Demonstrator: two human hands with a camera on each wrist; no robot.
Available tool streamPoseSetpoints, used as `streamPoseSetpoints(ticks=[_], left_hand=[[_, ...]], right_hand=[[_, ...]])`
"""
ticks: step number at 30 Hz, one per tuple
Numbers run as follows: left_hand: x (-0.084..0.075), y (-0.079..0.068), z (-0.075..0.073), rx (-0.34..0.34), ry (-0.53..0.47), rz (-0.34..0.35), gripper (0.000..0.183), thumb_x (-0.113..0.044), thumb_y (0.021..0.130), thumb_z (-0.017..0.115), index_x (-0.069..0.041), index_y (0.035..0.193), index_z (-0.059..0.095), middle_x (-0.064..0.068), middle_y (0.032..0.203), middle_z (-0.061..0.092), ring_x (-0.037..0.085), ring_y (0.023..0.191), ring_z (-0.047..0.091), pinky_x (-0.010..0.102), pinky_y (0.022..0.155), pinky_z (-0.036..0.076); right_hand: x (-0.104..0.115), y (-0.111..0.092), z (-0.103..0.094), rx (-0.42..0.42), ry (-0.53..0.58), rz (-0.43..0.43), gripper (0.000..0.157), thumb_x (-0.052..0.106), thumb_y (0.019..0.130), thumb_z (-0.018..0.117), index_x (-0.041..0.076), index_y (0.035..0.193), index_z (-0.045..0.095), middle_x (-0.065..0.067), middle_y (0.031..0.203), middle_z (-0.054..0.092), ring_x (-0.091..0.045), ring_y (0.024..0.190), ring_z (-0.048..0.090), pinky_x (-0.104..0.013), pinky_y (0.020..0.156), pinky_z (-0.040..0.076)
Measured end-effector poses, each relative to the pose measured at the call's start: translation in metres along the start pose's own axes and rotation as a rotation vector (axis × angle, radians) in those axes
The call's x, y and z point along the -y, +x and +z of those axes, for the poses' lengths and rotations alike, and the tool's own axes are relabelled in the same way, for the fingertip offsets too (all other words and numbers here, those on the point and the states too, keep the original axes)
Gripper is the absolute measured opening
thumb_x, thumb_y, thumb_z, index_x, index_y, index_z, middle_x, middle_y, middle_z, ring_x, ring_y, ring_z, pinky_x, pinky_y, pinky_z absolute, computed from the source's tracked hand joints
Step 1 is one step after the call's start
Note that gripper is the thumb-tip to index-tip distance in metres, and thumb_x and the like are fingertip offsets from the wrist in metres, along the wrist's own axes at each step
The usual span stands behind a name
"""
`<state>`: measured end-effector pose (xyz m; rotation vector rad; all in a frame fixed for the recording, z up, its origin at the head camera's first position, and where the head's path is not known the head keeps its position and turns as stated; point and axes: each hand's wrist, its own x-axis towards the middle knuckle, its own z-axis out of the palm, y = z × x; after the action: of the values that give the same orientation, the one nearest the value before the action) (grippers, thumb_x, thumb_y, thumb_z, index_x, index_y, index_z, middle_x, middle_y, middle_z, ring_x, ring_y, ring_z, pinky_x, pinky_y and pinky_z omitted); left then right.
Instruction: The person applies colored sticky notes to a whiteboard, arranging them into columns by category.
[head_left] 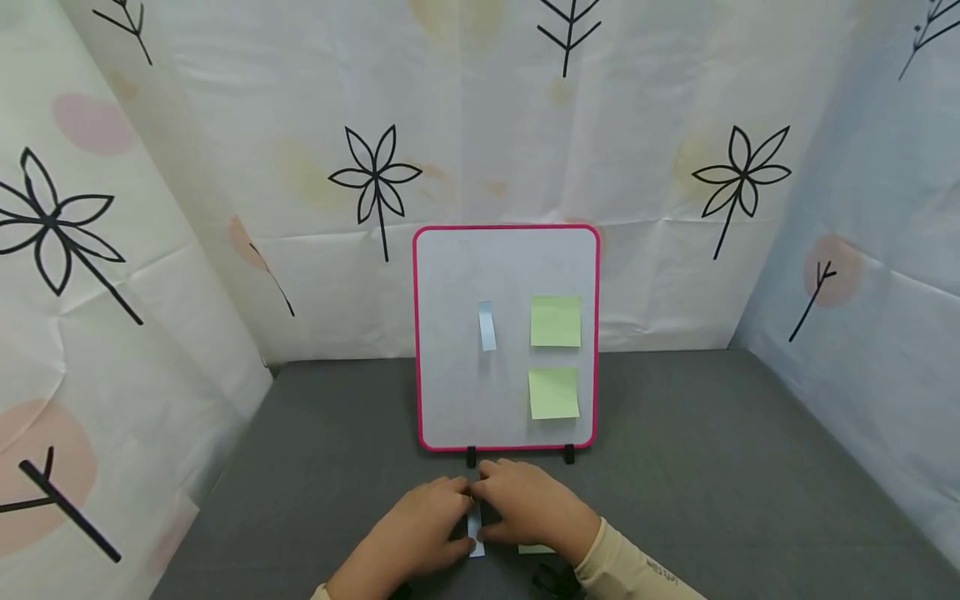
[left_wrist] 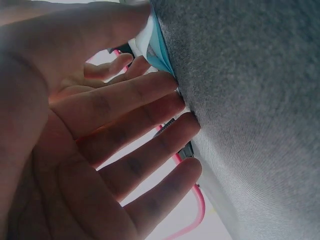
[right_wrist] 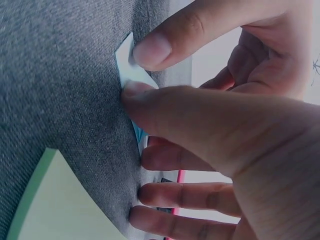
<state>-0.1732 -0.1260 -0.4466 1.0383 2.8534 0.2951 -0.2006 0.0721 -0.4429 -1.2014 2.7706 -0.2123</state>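
A narrow light-blue sticky-note pad (head_left: 475, 525) lies on the dark cloth between the two hands. My left hand (head_left: 423, 527) comes in from the left, its thumb touching the pad's near part. In the left wrist view its other fingers (left_wrist: 145, 165) are nearly straight, tips on or close to the cloth; layers of blue paper (left_wrist: 159, 47) stand apart beside them. My right hand (head_left: 534, 504) reaches over from the right; its thumb (right_wrist: 150, 107) presses at the pad's edge, other fingers extended. The hands partly cover the pad.
A pink-framed whiteboard (head_left: 450, 400) stands on black feet just beyond the hands. It bears a blue strip (head_left: 487, 326) and two green notes (head_left: 556, 321). A green sticky-note pad (right_wrist: 60, 205) lies near my right hand, beside a black object (head_left: 557, 579). Patterned cloth walls surround the table.
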Motion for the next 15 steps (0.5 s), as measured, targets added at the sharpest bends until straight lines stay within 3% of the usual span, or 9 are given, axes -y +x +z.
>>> streamPoseSetpoints(ticks=[15], left_hand=[[-0.0009,0.0001,0.0027,-0.08,0.048,0.043,0.02,-0.027,0.085,0.087,-0.019,0.087,0.069,-0.008,0.086,0.06,0.009,0.072,0.051,0.028,0.063,0.046]], right_hand=[[0.0026,0.0007,0.0017,-0.04,-0.023,-0.013,0.018,0.033,0.087,0.088,0.026,0.1,0.077,0.01,0.081,0.05,-0.003,0.066,0.041,-0.022,0.058,0.038]])
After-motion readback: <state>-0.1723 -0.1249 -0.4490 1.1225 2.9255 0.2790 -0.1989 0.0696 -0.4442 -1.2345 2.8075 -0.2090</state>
